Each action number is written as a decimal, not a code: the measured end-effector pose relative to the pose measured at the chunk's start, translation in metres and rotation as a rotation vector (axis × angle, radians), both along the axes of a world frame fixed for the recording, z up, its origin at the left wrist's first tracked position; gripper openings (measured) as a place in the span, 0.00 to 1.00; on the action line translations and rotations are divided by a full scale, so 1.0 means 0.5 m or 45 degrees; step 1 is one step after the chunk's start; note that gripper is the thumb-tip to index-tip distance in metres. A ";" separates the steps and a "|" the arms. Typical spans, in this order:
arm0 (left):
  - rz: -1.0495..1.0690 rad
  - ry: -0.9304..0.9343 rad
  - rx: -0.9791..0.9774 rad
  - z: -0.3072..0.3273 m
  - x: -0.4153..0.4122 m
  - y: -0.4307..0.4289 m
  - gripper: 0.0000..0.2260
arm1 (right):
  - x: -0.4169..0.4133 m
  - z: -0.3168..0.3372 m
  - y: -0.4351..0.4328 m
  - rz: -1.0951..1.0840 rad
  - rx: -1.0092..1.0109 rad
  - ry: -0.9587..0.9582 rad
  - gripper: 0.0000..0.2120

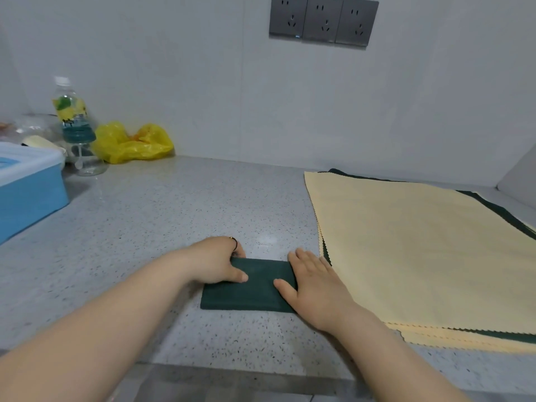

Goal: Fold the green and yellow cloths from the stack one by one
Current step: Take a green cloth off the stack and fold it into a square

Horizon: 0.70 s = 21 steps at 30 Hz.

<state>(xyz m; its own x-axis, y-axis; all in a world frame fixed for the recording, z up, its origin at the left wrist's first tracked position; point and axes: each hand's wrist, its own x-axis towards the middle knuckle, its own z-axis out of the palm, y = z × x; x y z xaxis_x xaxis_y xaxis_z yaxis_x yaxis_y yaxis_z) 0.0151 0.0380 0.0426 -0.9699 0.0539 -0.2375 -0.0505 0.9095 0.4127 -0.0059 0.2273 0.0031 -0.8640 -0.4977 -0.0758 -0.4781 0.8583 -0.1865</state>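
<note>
A dark green cloth (249, 291), folded into a small rectangle, lies on the speckled grey counter (174, 216) near its front edge. My left hand (216, 262) holds the cloth's left end, thumb on top and fingers curled over the far edge. My right hand (311, 282) lies flat on the cloth's right end, fingers straight and thumb spread. To the right sits the stack of flat cloths (414, 250), a pale yellow one on top, with dark green edges showing beneath.
A blue plastic box (29, 195) stands at the left edge. Behind it are a drink bottle (72, 117), a clear jar (87, 158) and a crumpled yellow bag (130, 143) against the wall. Wall sockets (323, 21) sit high above.
</note>
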 end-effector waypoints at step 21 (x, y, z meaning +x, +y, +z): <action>0.133 0.228 0.733 0.025 0.069 -0.043 0.10 | -0.046 0.089 0.004 -0.099 -1.305 -1.054 0.15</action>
